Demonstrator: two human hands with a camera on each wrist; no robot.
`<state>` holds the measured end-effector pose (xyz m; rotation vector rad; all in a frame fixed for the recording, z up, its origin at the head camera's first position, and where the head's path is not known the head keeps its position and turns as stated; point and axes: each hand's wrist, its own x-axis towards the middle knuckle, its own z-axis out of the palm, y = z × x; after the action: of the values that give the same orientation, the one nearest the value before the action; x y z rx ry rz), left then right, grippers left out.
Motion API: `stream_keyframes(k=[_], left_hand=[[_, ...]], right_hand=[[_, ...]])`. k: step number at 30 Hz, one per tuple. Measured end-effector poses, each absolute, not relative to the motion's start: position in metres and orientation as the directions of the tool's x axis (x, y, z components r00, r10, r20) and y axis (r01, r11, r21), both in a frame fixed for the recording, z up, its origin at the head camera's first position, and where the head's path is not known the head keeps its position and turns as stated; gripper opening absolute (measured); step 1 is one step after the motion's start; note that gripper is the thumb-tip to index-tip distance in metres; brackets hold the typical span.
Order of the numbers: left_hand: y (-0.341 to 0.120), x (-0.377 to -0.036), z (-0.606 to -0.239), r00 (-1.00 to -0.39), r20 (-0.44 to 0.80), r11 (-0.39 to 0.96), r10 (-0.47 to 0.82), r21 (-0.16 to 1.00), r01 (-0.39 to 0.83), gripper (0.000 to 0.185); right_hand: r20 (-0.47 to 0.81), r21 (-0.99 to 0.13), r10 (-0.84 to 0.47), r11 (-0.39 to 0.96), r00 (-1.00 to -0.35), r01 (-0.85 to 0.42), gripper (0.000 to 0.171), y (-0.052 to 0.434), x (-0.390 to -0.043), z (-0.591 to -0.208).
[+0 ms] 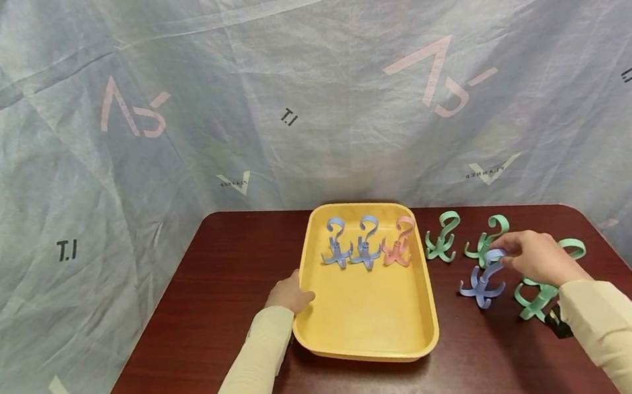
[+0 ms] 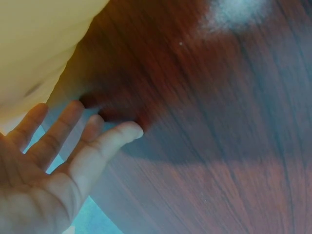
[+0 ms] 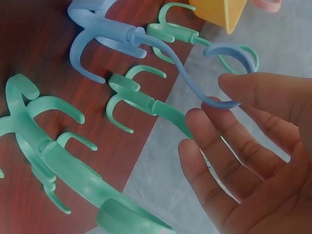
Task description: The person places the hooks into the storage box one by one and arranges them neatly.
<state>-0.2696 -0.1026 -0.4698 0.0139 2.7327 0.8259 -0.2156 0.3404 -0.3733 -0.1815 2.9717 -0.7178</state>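
- The right hand [image 1: 540,257] pinches the curled top of a blue four-pronged hook hanger [image 1: 482,286] between thumb and fingers; its prongs point down over the desk [image 1: 192,346], right of the yellow tray [image 1: 363,324].
- The left hand [image 1: 289,294] lies at the tray's left side, fingers loosely extended, gripping nothing.
- Two blue hangers [image 1: 337,252] and a pink hanger [image 1: 398,251] line the tray's far end.
- Green hangers [image 1: 440,247] lie on the desk around the right hand.

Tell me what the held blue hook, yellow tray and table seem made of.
The blue hook looks like molded plastic, satin: smooth, evenly colored. The tray is probably plastic, slightly glossy: rounded, seamless-looking rim. The table could be wood or laminate, polished: dark grain, glare.
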Motion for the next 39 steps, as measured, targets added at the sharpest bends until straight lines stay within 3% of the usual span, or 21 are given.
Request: stream_keyframes(k=[25, 39], left_hand=[[-0.103, -0.272, -0.475, -0.959, -0.269, 0.839, 0.094, 0.539, -0.069, 0.061], [-0.104, -0.272, -0.474, -0.959, -0.271, 0.836, 0.087, 0.543, -0.078, 0.061]], right_hand=[[-0.004, -0.451, -0.13, 0.885, -0.991, -0.114, 0.025, 0.331, -0.216, -0.371], [0.028, -0.457, -0.158, 0.876, -0.987, -0.153, 0.025, 0.314, -0.217, -0.346]])
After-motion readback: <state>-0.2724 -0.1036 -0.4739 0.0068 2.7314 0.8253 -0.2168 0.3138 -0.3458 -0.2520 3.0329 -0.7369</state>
